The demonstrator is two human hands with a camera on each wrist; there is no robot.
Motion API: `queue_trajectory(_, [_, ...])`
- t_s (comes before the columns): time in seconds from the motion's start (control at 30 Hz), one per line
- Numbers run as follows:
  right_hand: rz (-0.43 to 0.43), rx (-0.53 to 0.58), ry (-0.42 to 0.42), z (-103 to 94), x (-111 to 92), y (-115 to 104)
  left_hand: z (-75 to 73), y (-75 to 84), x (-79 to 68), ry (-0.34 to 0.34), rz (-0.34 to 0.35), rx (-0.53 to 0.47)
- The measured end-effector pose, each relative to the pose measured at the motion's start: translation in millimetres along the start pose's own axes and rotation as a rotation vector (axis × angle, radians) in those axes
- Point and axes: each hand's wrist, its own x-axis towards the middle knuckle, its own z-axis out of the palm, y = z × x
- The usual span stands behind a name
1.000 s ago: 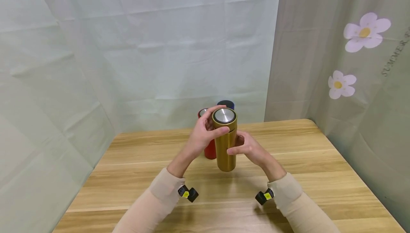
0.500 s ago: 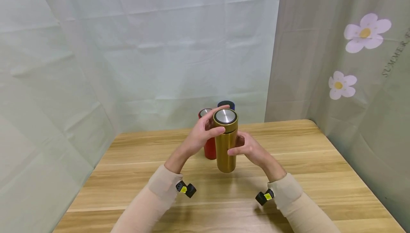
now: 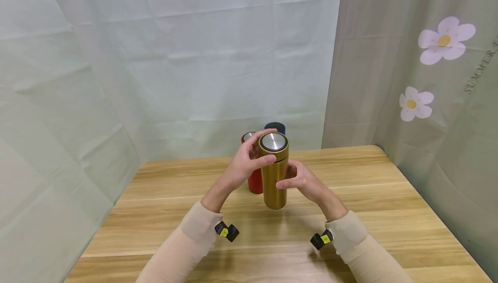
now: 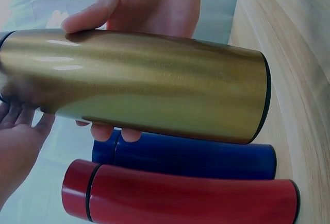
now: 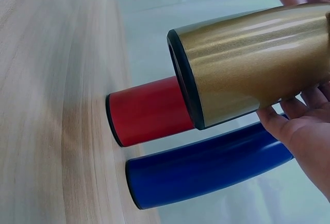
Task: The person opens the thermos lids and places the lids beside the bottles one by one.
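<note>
Where my two hands meet, the gold bottle [image 3: 274,174] stands with its long axis upright, near the centre of the head view.
My left hand [image 3: 243,162], the higher, grips round the cap [image 3: 273,142] from the left; my right hand [image 3: 307,183] grasps the body from the right. The cap-to-body line between them is, I judge, the relation that matters, my left being nearer the cap.

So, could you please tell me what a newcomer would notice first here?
Most likely the gold thermos flask, held upright above the wooden table, the left hand at its silver-topped lid and the right hand lower down. Behind it stand a red flask and a blue flask.
</note>
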Motion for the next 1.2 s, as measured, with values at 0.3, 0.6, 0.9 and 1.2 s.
queue_trajectory(0.3, [0.013,-0.001,0.012,0.8,0,-2,1.4,-0.4,-0.1,0.021,0.017,0.015])
queue_trajectory(0.6, [-0.001,0.01,0.003,0.8,0,-2,-3.7,1.7,2.6,-0.103,0.008,0.0])
queue_trajectory(0.9, [0.018,-0.011,0.031,3.0,0,-4,3.7,0.2,2.7,0.047,-0.023,-0.017])
queue_trajectory(1.2, [0.027,-0.036,0.067,2.8,0,-2,7.2,-0.8,3.2,0.08,-0.016,0.008])
